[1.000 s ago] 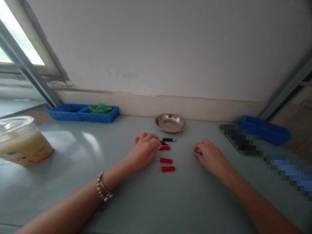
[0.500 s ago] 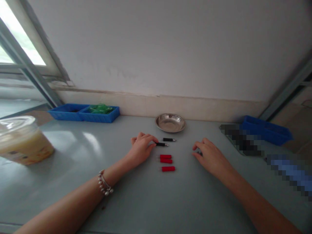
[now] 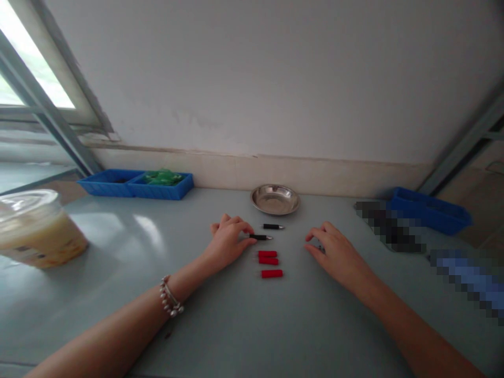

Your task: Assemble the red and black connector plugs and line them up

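The left hand's (image 3: 227,241) grip pinched a black pin (image 3: 260,237); three red caps (image 3: 269,261) lay sorted, another black pin (image 3: 273,227) waited untouched; the right hand's (image 3: 334,252) hold I couldn't tell.

Counter (image 3: 244,325) near edge bare between forearms. Mid-counter: red plugs (image 3: 269,261) and black plugs (image 3: 268,231) lie between left hand (image 3: 227,243) and right hand (image 3: 335,253). Dish (image 3: 275,199) at far edge. Cup (image 3: 37,228) near left edge. Blue trays (image 3: 136,184) far-left corner, blue bin (image 3: 429,210) far-right corner.
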The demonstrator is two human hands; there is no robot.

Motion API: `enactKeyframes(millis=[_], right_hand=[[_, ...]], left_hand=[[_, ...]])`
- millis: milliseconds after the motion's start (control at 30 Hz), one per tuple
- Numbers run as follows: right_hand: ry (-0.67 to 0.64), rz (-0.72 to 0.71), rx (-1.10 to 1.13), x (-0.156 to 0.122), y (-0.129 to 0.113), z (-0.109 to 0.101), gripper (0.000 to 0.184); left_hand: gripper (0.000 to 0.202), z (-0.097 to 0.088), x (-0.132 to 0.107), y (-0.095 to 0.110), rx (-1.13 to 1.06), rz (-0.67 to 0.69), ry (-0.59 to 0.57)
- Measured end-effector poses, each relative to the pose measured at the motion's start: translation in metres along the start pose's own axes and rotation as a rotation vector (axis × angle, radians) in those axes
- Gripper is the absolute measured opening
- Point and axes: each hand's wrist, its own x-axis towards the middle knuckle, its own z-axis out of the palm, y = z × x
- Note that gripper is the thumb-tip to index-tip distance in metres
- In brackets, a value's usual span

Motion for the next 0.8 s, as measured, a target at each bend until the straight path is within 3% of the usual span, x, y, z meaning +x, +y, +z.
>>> enactKeyframes(millis=[167, 367, 600, 800], right_hand=[[0.013, -0.101, 0.257, 0.002, -0.017, -0.006, 0.019], [-0.095, -0.175, 0.426, 0.0, -0.03, -0.006, 0.031], [-0.111, -0.148, 0.455, -0.003, -0.033, -0.006, 0.036], [-0.043, -0.157, 0.438, -0.004, -0.034, -0.005, 0.015]], left_hand=[[0.014, -0.009, -0.008, 0.018, -0.02, 0.1, 0.12], [0.01, -0.014, -0.022, 0.036, -0.103, 0.333, 0.132], [0.01, -0.015, -0.024, 0.039, -0.103, 0.324, 0.163], [0.012, -0.015, -0.024, 0.039, -0.111, 0.312, 0.113]])
